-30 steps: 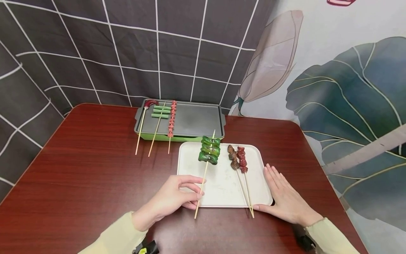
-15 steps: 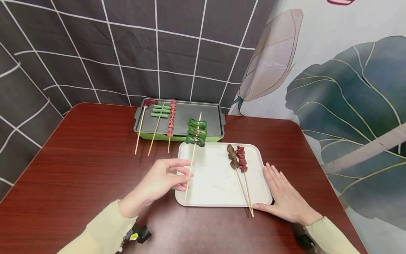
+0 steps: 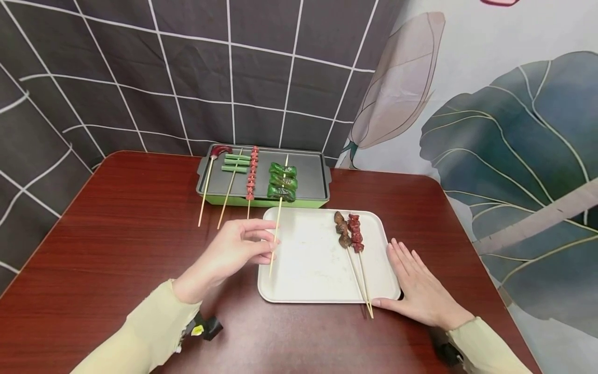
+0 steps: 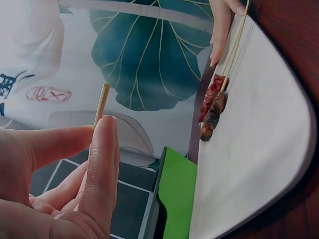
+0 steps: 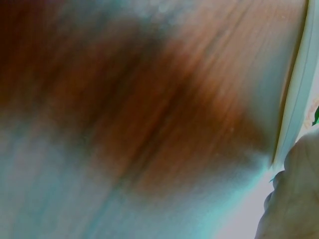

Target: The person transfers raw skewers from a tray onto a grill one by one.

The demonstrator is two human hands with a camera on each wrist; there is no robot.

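- Green pepper skewer (image 3: 282, 182): one, pinched by its stick in the left hand (image 3: 231, 251), peppers over the grill pan (image 3: 308, 176).
- Grill pan has three other skewers (image 3: 231, 176).
- White tray (image 3: 317, 270) has two meat skewers (image 3: 350, 234).
- Right hand (image 3: 418, 288) lies flat on the table (image 3: 117, 249), fingers straight, touching the tray's edge.

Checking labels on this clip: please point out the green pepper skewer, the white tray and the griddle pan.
green pepper skewer (image 3: 282, 182), head view, middle pepper piece.
white tray (image 3: 308, 270), head view, bare floor of the tray.
griddle pan (image 3: 308, 176), head view, bare dark cooking surface.
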